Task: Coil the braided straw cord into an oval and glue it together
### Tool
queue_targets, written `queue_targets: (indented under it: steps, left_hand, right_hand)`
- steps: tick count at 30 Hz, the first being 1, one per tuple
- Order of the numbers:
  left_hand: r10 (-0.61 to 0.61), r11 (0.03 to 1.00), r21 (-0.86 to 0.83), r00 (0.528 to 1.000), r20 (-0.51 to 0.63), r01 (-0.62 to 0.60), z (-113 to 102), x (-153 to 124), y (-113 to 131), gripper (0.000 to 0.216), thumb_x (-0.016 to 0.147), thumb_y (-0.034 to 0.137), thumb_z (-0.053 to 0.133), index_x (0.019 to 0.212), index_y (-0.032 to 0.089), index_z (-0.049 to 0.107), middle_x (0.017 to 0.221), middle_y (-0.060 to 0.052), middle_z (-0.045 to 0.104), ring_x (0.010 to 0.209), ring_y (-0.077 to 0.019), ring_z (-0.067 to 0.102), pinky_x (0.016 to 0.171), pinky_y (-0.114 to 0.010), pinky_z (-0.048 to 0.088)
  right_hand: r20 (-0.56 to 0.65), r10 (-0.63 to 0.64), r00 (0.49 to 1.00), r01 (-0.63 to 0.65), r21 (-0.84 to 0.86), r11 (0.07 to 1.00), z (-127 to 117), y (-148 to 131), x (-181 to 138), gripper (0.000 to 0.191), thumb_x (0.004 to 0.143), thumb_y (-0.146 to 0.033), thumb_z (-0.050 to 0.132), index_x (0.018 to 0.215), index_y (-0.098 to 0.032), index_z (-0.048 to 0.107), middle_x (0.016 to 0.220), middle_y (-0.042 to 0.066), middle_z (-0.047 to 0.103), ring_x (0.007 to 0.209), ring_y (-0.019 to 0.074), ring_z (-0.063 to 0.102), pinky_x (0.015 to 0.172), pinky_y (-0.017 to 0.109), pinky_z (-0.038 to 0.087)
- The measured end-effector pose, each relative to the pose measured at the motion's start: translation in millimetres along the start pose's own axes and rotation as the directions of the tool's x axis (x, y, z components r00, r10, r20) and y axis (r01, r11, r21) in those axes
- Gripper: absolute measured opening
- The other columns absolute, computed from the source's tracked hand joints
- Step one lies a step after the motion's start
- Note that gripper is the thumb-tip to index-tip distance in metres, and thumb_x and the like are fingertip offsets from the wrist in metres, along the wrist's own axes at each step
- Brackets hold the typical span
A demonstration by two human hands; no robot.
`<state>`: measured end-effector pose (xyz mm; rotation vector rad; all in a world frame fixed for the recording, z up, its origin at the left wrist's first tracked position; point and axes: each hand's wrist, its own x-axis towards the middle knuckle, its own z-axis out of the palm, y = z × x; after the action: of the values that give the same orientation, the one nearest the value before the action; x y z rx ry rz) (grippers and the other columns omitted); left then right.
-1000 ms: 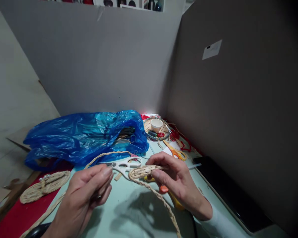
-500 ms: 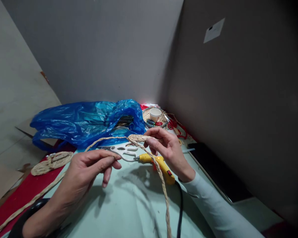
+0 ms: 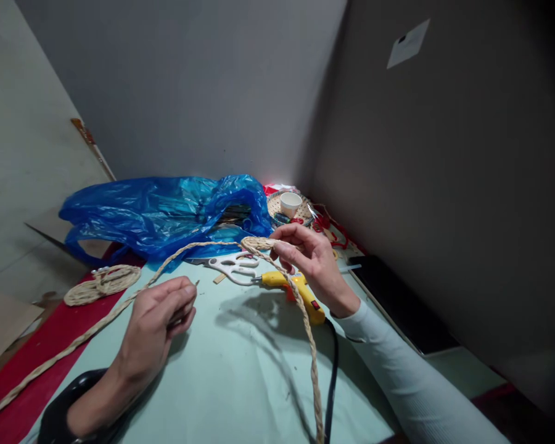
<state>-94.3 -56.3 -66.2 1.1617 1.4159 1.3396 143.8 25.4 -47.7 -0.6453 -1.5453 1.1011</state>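
Observation:
Pinched in my right hand (image 3: 315,265) is the flat coiled end of a braided straw cord (image 3: 255,243), held above the table; the fingers hide part of the coil. One strand runs left from it and down past my left hand; another hangs down toward me. My left hand (image 3: 161,317) is closed, thumb against the curled fingers, apart from the coil. A tiny dark tip pokes out of its pinch, too small to name. Beneath the coil lie white-handled scissors (image 3: 234,264) and a yellow glue gun (image 3: 308,296) with a black cable.
A blue plastic bag (image 3: 166,209) fills the back left. Near the wall, a woven tray (image 3: 277,206) bears a white cup (image 3: 290,203). At the right lies a black flat panel (image 3: 398,302). A cord bundle (image 3: 102,285) rests on red cloth (image 3: 50,364).
My left hand has drawn back to the left, away from the coil, and its fingers have curled in. My right hand keeps its hold on the coil. The view has shifted slightly.

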Motion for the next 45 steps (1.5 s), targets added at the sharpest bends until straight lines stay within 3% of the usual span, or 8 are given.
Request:
queue_targets:
  steps: [22,26,30,31,35,38,44,45]
  left_hand:
    - [0.226,0.726,0.455,0.804,0.550,-0.516,24,4,-33,0.029,0.090,0.026,0.055,0.090,0.028,0.084,0.112,-0.010,0.081,0.111,-0.0309,0.072,0.103,-0.048,0.051]
    - [0.093,0.736,0.332,0.575,0.813,-0.589,43,-28,-8,0.039,0.089,0.036,0.067,0.127,0.041,0.069,0.136,0.000,0.070,0.135,-0.0305,0.057,0.119,-0.055,0.032]
    - [-0.193,0.941,0.207,0.078,0.978,-0.266,40,-48,15,0.032,0.099,0.045,0.050,0.111,0.038,0.079,0.101,-0.001,0.084,0.094,-0.0262,0.078,0.110,-0.044,0.046]
    - [-0.216,0.957,0.229,0.088,0.972,-0.176,36,-47,14,0.040,0.098,0.054,0.047,0.112,0.035,0.079,0.102,-0.004,0.084,0.093,-0.0288,0.078,0.100,-0.043,0.054]
    - [0.028,0.861,0.381,0.778,0.628,-0.338,33,-30,-11,0.050,0.101,0.055,0.035,0.129,0.033,0.070,0.141,-0.005,0.066,0.134,-0.0330,0.057,0.118,-0.054,0.035]
    - [0.046,0.810,0.377,0.690,0.722,-0.449,46,-30,-22,0.053,0.090,0.049,0.062,0.140,0.033,0.059,0.156,-0.004,0.048,0.150,-0.0363,0.032,0.124,-0.063,0.010]
    - [-0.099,0.947,0.181,0.297,0.950,-0.264,48,-50,0,0.028,0.095,0.042,0.057,0.110,0.037,0.080,0.115,-0.002,0.081,0.094,-0.0271,0.078,0.110,-0.046,0.046]
    - [-0.135,0.977,0.189,0.398,0.907,-0.100,44,-48,2,0.025,0.091,0.043,0.063,0.099,0.032,0.084,0.097,-0.005,0.084,0.082,-0.0274,0.078,0.094,-0.042,0.057]
  right_hand:
    - [-0.192,-0.047,0.980,0.086,0.204,0.975,-28,-11,12,0.026,0.081,-0.045,0.072,0.089,-0.024,0.059,0.069,-0.004,0.057,0.051,0.0086,0.042,0.049,0.024,0.032]
    - [-0.179,-0.036,0.983,0.077,0.232,0.970,-28,-9,13,0.028,0.078,-0.046,0.074,0.089,-0.024,0.061,0.069,-0.004,0.058,0.052,0.0091,0.045,0.049,0.024,0.033]
    - [-0.173,-0.031,0.984,0.074,0.244,0.967,-27,-7,14,0.029,0.074,-0.045,0.077,0.085,-0.022,0.063,0.067,-0.003,0.060,0.050,0.0082,0.044,0.047,0.023,0.030]
    - [-0.176,-0.031,0.984,0.074,0.246,0.966,-27,-7,15,0.030,0.073,-0.046,0.077,0.085,-0.022,0.062,0.066,-0.003,0.060,0.050,0.0081,0.043,0.047,0.022,0.030]
    - [-0.192,-0.021,0.981,0.072,0.263,0.962,-29,-5,15,0.031,0.073,-0.046,0.077,0.087,-0.023,0.062,0.068,-0.004,0.061,0.054,0.0096,0.049,0.048,0.022,0.032]
    - [-0.186,-0.003,0.983,0.054,0.270,0.961,-30,-4,15,0.031,0.074,-0.047,0.076,0.088,-0.023,0.062,0.067,-0.004,0.061,0.056,0.0108,0.053,0.048,0.021,0.035]
    - [-0.194,0.011,0.981,0.034,0.224,0.974,-29,-5,11,0.030,0.076,-0.046,0.074,0.091,-0.022,0.062,0.066,-0.004,0.060,0.051,0.0098,0.049,0.047,0.022,0.035]
    - [-0.191,0.008,0.982,0.033,0.208,0.978,-28,-6,10,0.029,0.077,-0.045,0.073,0.091,-0.022,0.062,0.066,-0.004,0.059,0.052,0.0099,0.049,0.047,0.022,0.035]
